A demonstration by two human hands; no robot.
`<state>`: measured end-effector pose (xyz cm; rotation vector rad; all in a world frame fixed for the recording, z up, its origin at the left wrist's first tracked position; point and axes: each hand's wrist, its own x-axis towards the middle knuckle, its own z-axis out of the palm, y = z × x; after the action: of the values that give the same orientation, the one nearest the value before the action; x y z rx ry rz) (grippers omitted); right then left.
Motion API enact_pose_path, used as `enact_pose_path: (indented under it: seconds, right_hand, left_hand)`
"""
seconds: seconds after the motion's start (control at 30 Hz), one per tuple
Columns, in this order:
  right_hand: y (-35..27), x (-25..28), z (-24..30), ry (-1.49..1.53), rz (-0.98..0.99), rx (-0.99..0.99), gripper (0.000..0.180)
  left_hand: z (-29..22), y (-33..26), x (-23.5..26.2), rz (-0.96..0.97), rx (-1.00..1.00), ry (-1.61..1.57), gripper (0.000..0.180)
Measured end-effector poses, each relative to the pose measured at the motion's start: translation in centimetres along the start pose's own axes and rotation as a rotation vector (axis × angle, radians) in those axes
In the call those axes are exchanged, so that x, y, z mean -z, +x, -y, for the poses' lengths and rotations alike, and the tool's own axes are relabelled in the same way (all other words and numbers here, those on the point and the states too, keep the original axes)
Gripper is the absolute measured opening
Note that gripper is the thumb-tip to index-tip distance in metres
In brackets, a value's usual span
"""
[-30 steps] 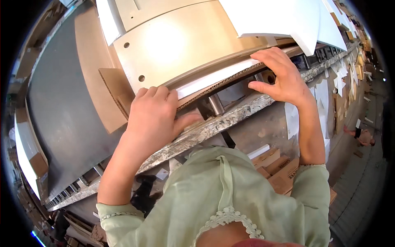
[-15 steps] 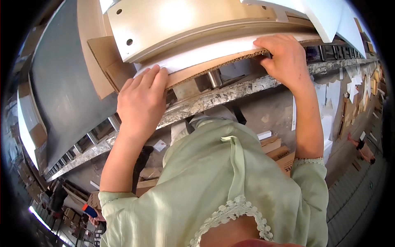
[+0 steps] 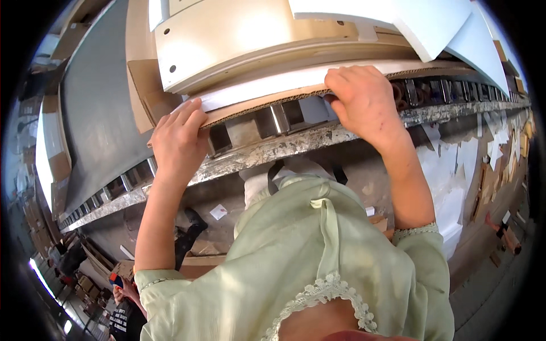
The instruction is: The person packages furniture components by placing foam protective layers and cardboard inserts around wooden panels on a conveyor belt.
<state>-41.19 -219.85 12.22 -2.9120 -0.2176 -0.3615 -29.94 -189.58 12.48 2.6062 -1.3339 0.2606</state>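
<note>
Apparently for even support, cardboard (image 3: 256, 104) gripped along near edge by left hand (image 3: 178, 139) and right hand (image 3: 365, 105), well apart; white strip (image 3: 259, 90) laid along cardboard, likely as padding; panel (image 3: 244, 37) set beyond.

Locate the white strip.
In the head view, the white strip runs across upper centre, between the cardboard edge and the cream panel, from near the left hand to beyond the right hand.

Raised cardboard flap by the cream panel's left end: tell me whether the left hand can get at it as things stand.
Likely yes: the left hand is just below the cardboard flap in the picture, with nothing visible blocking the way, though its fingers lie over the near cardboard edge.
</note>
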Motion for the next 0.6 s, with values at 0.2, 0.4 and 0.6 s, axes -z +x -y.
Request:
enact_pose_path:
  seconds: [0.2, 0.4, 0.6]
  right_hand:
    - [-0.3, 0.1, -0.3, 0.042, -0.045, 0.008, 0.011]
    - [0.0, -0.9, 0.3, 0.015, -0.061, -0.042, 0.005]
    - [0.0, -0.4, 0.0, 0.058, -0.05, -0.089, 0.013]
  left_hand:
    - [-0.7, 0.5, 0.1, 0.007, 0.06, 0.005, 0.019]
    - [-3.3, 4.7, 0.7, 0.128, -0.005, -0.056, 0.039]
    - [-10.3, 9.8, -2.7, 0.186, -0.063, -0.125, 0.049]
